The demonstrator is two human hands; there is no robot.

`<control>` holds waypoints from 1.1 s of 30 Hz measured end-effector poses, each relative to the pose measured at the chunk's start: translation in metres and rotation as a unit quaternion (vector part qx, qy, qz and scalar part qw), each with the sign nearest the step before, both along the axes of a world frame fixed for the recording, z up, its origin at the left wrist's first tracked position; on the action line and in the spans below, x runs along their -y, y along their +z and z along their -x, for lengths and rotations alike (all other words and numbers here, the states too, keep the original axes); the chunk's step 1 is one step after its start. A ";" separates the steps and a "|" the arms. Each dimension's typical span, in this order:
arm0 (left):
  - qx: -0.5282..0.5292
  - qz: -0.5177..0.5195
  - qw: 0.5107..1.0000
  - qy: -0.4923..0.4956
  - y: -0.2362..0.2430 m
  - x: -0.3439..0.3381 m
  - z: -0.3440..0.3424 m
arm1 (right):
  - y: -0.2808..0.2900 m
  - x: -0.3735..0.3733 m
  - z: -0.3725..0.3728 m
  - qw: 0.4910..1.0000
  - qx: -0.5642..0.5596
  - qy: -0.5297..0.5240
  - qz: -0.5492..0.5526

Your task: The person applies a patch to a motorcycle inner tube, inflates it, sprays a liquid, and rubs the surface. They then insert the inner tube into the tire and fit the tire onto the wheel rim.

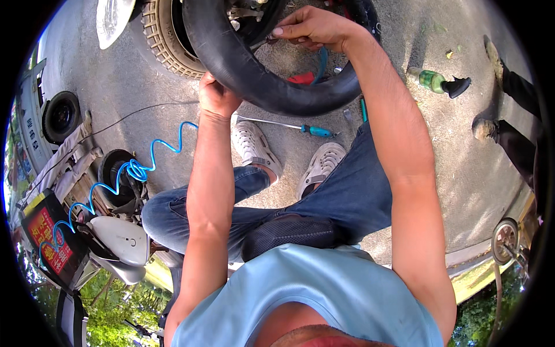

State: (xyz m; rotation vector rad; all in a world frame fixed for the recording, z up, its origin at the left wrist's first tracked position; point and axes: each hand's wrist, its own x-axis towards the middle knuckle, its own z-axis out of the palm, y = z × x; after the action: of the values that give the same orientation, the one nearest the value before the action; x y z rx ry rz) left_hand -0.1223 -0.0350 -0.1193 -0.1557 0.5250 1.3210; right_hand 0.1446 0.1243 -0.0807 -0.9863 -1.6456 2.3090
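A smooth black inner tube (231,63) is raised in front of a wheel with a knobbly tyre (162,40). My left hand (218,95) grips the tube's lower left part, fingers curled and partly hidden. My right hand (309,32) is closed near the upper middle of the ring, thumb and fingers pinching something small that I cannot make out. Beyond the ring lie a red object (300,78) and a teal strap (321,63). A long metal tool with a teal handle (315,130) lies on the ground below the tube.
Blue coiled hose (136,170), a spare wheel (60,115) and a scooter (118,240) are at left. A green bottle (430,81) lies at right beside another person's dark-trousered legs (514,144). A small wheel (503,240) stands at lower right. A silver dish-like object (113,17) is at upper left.
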 end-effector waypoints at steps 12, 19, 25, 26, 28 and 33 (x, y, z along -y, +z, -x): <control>-0.109 -0.013 0.992 -0.065 0.037 -0.040 -0.028 | 0.015 -0.036 0.010 0.995 -0.008 0.101 0.016; -0.147 -0.033 0.986 -0.072 0.040 -0.040 -0.018 | 0.027 -0.024 0.017 0.980 0.015 0.089 -0.176; -0.162 -0.050 0.982 -0.081 0.034 -0.035 0.003 | 0.024 -0.012 0.005 0.993 0.023 -0.064 -0.100; -0.186 -0.037 0.978 -0.087 0.035 -0.034 -0.004 | 0.024 -0.025 -0.023 0.979 0.065 -0.179 -0.079; -0.259 -0.016 0.962 -0.088 0.051 -0.038 -0.009 | 0.036 -0.026 -0.045 0.960 -0.013 -0.280 0.009; -0.539 -0.092 0.816 -0.188 -0.054 -0.013 0.021 | 0.000 0.011 -0.008 0.865 -0.168 -0.324 0.345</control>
State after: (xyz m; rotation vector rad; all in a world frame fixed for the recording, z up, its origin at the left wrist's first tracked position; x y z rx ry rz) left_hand -0.1429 -0.0215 -0.1730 0.8839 1.2971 0.9541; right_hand 0.1531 0.1131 -0.0809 -0.9503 -0.2400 2.3632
